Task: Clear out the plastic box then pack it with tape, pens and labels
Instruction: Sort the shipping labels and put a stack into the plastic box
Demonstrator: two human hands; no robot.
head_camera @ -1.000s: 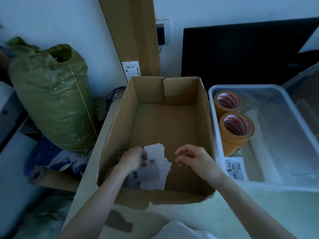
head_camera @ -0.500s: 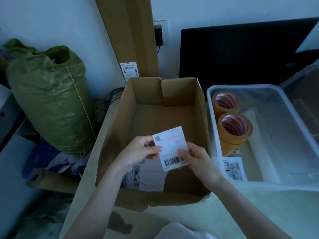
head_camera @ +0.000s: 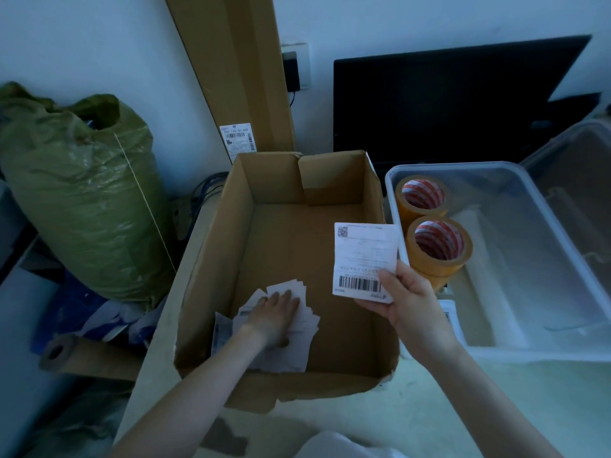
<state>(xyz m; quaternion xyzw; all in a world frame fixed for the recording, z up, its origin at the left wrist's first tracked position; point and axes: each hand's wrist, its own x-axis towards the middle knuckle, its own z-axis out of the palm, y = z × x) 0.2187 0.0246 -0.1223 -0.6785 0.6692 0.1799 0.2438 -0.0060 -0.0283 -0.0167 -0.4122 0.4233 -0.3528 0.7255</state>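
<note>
A clear plastic box stands at the right with two rolls of yellow tape against its left wall and a white label lying on its floor. My right hand pinches a white barcode label and holds it over the right wall of the open cardboard box. Down in that box my left hand lies flat, fingers straight, on a loose pile of labels. No pens are visible.
A stuffed green sack stands left of the cardboard box, with a cardboard tube on the floor below it. A tall flat carton leans on the wall behind. A black monitor stands behind the plastic box, whose lid leans at far right.
Both hands lifted one label from the pile. My left hand has let go and dropped back onto the pile, while my right hand carried the label rightward toward the plastic box.
</note>
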